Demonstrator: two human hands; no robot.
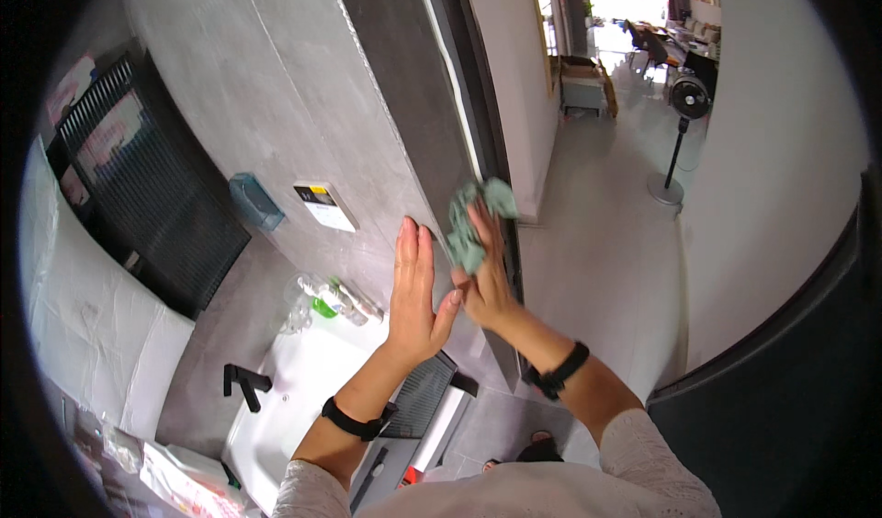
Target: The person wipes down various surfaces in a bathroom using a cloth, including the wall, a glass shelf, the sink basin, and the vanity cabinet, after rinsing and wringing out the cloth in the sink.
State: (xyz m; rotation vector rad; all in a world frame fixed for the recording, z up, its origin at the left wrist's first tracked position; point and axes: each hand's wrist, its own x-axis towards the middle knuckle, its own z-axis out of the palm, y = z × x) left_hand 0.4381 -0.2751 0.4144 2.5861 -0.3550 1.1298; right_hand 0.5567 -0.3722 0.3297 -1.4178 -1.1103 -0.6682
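My right hand (pixel 490 288) presses a crumpled green cloth (pixel 467 233) against the dark door frame (pixel 390 68), its fingers lying over the fabric. Part of the cloth bunches out past the fingertips toward the frame's edge. My left hand (pixel 415 293) is raised just beside it, fingers straight and thumb apart, with nothing in it. Its palm faces the grey tiled wall (pixel 276 86); whether it touches the wall I cannot tell. Both wrists carry black bands.
Below my left hand is a white washbasin (pixel 303 398) with a black faucet (pixel 246 385) and several bottles (pixel 342 302) at its rim. A control panel (pixel 325 206) and a blue dispenser (pixel 255 203) are on the wall. Through the doorway stands a fan (pixel 684 123).
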